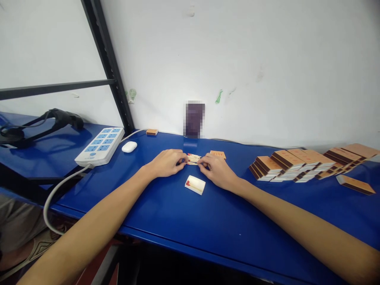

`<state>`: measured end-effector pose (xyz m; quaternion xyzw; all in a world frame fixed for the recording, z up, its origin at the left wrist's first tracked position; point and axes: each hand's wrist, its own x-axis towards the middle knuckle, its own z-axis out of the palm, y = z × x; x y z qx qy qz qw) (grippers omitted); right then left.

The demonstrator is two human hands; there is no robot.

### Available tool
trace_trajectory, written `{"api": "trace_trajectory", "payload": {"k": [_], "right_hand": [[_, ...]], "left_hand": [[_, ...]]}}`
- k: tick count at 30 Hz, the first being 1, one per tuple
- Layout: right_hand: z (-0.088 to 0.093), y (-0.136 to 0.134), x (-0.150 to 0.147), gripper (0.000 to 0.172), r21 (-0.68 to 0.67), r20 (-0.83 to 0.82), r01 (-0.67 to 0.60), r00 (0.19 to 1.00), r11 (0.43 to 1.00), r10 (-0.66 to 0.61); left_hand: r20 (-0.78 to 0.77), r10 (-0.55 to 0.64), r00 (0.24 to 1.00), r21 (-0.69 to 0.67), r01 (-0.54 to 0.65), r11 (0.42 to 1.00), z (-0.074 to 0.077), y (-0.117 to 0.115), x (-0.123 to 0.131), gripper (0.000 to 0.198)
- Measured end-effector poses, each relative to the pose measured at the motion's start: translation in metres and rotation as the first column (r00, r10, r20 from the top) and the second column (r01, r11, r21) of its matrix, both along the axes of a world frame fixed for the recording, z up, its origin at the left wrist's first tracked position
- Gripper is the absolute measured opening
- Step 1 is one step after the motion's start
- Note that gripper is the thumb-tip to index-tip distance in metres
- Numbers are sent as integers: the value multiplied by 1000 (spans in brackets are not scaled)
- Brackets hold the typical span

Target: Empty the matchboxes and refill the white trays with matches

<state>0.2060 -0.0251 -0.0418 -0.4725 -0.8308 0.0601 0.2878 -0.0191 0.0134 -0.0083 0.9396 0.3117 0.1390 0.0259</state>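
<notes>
A small pile of red-headed matches (194,157) lies on the blue table between my two hands. My left hand (169,163) is closed, thumb and fingertips together at the red-headed ends of the matches. From the other side my right hand (218,170) pinches at their plain ends. How many matches each hand grips is hard to make out. Just in front of the hands sits a white matchbox tray (198,181) with a few matches in it. An orange matchbox cover (219,154) lies behind my right hand, which partly hides it.
Stacked matchboxes (292,160) fill the right side, with a single matchbox (356,184) before them. At left are a power strip (101,146), a white earbud case (129,147) and a black strapped device (53,120). Another matchbox (152,132) and a blurred dark object (194,120) are near the wall.
</notes>
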Motion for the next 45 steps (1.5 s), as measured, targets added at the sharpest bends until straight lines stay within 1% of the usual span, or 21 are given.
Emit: {"api": "trace_trajectory", "payload": {"k": [9,12,15,18,21,24,27,30,32,35,38,41,45], "right_hand": [[-1,0,2,16,31,20,-63,998,998,62],[-1,0,2,19,21,30,-62,998,998,61],[0,-1,2,24,5,54,-52,997,999,52],[1,-2,1,25,-7,77,-49,996,999,49],[2,-3,1,26,-13,77,-44,996,999,45],[2,-3,1,27,-10,66,-46,997,999,47],[2,-4,1,27,-1,50,-64,997,998,64],[2,-4,1,27,2,37,-74,997,997,74],[3,-4,1,28,3,44,-73,996,997,73],[3,-4,1,31,-6,84,-72,994,997,72],[2,-3,2,33,-12,112,-71,991,997,72],[-1,-1,3,30,8,99,-75,992,997,74],[-4,1,3,23,28,66,-78,995,997,77]], "left_hand": [[-27,11,1000,11,-11,1000,1,-3,3,26],[-20,1,1000,-4,-1,1000,1,-2,2,32],[11,-64,998,-70,64,995,2,1,-1,36],[82,-137,987,-160,149,976,3,3,-4,33],[118,-143,983,-213,166,963,3,5,-7,30],[119,-120,986,-200,142,969,2,6,-8,30],[116,-85,990,-125,100,987,1,7,-7,32],[145,-19,989,-73,30,997,-1,7,-6,31],[197,53,979,-72,-40,997,-3,6,-4,29],[336,156,929,-90,-133,987,-6,6,-1,27],[412,178,894,-129,-136,982,-7,6,3,23],[384,177,906,-175,-117,978,-10,6,6,21],[342,196,919,-192,-136,972,-15,5,8,18]]}}
